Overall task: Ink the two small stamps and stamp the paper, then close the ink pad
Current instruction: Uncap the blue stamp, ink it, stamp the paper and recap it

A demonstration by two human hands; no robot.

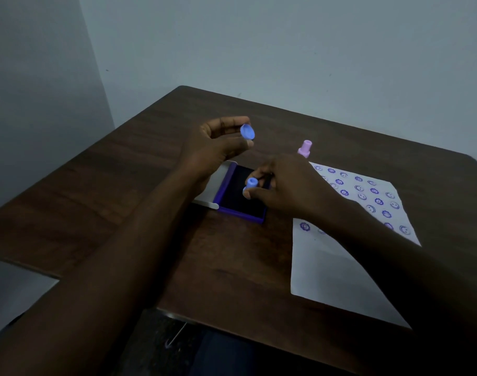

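An open purple ink pad [240,196] lies on the dark wooden table [139,169], its grey lid [218,183] folded out to the left. My right hand [283,185] holds a small blue stamp [250,185] over the dark ink surface. Raised above and behind the pad, my left hand [218,145] pinches a round blue cap [247,132] between thumb and fingers. A pink stamp [304,148] stands upright behind the pad, near the far corner of the white paper [332,267]. The far part of the paper carries several purple flower and smiley prints.
A pale wall stands close behind the table's far edge. The table's near edge runs just in front of my lap, and its left side has a cut-out corner [50,272]. My right forearm crosses over the paper.
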